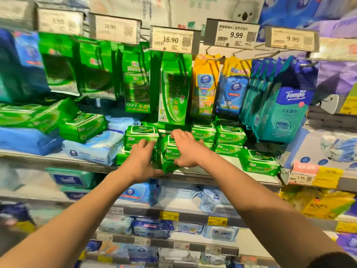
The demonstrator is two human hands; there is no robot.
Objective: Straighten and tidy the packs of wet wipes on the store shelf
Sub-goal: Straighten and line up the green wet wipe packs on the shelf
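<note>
A shop: price tags (171, 40) above shelves (193, 177) of wet wipes (230, 134).

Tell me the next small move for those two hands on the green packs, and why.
Probably press the two hands together and slide the green packs back. The left hand and right hand flank the pile, its lowest pack pokes past the shelf edge, and the stacks to the right sit further in and look squarer.
</note>
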